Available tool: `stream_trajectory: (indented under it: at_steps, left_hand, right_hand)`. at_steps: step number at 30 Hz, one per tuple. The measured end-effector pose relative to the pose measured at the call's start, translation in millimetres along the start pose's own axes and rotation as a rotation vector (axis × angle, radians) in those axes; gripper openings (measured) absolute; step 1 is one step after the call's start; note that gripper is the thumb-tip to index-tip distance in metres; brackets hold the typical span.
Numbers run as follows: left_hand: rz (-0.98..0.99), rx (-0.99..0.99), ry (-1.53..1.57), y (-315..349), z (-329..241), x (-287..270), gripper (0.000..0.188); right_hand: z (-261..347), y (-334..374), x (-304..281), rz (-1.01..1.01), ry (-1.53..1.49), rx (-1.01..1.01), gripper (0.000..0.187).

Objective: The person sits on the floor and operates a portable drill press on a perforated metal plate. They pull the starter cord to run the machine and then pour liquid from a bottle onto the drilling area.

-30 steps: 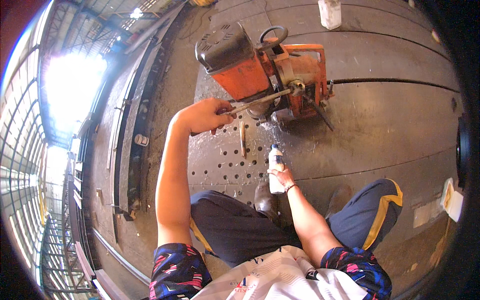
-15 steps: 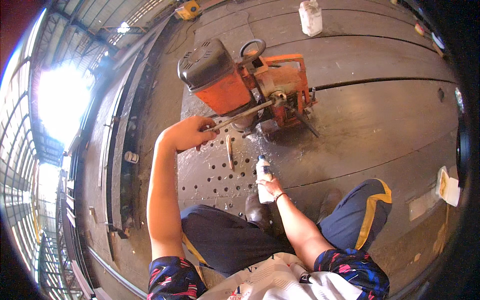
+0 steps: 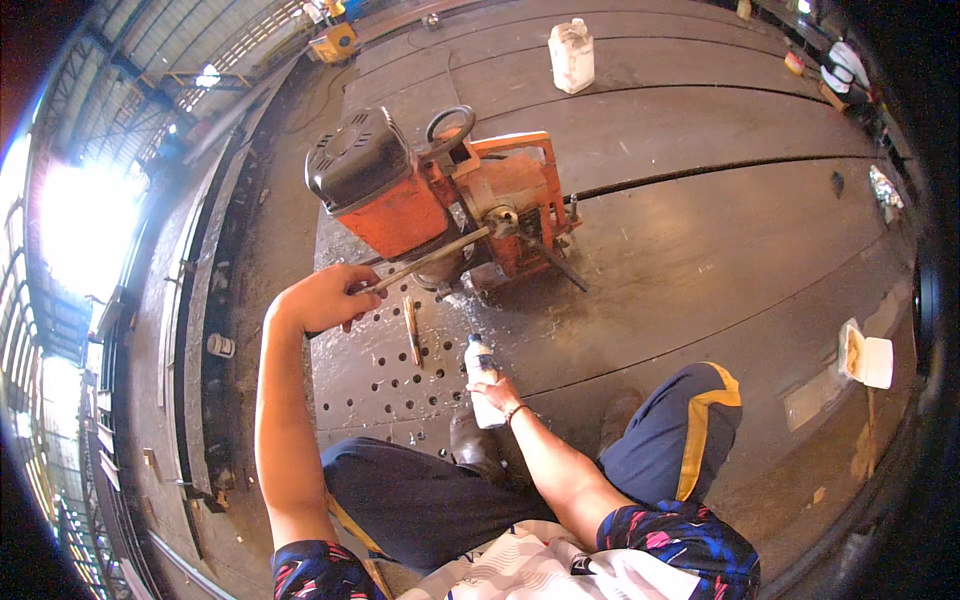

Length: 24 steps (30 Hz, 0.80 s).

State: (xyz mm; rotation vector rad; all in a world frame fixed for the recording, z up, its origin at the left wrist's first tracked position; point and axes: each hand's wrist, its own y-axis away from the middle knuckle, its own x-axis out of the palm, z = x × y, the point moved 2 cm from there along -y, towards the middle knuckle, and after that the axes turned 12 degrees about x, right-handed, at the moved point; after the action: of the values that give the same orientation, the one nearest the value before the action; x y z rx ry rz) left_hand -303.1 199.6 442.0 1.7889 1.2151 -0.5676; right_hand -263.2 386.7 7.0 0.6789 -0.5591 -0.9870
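From my end I see a wide, dark metal plate [image 3: 700,290] spreading beyond and to both sides of the left hand [image 3: 335,297] and the right hand [image 3: 494,393]. The hands are apart, each closed on something different.

The biggest thing on the plate is an orange drilling machine [image 3: 395,215] with a black motor cover [image 3: 360,155], just ahead of both hands. The cover is ahead of the left hand, while the orange frame sits farther right, beyond the right hand.

Below both hands I have a pale shirt [image 3: 540,565] with dark print, folded too much for me to read.

A white jug [image 3: 572,60] stands upright well beyond the hands, past the machine. An open white box [image 3: 868,360] lies far to the right of the right hand.

The left hand grips the near end of a straight metal lever [image 3: 430,260]; its long axis runs away and rightward into the machine's hub [image 3: 502,221].

The right hand wraps the lower half of a white bottle [image 3: 483,370]. Its long axis points forward, leaning slightly left, dark cap toward the machine. I cannot make out its label.

Between the hands, a thin stick [image 3: 412,330] lies lengthwise, and small round holes [image 3: 376,387] dot the plate around it.
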Motion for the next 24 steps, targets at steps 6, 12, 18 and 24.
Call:
stream_trajectory:
  at_steps: [6,12,18,24]
  left_hand:
    - [-0.004,0.019,-0.033,-4.6,-0.2,-0.6,0.029]
    - [-0.014,0.021,-0.063,1.1,3.1,-1.1,0.030]
    - [-0.040,0.055,-0.110,-2.5,3.9,0.0,0.033]
    - [-0.072,0.056,-0.146,1.3,13.5,2.2,0.032]
  right_hand:
    - [-13.6,-24.4,-5.4,0.005,0.036,-0.022,0.042]
    - [-17.4,-26.6,2.3,-0.001,0.072,-0.065,0.041]
    - [-24.4,-33.5,-8.3,-0.015,0.097,0.005,0.036]
    - [-10.6,-11.1,-9.9,-0.065,0.195,-0.061,0.034]
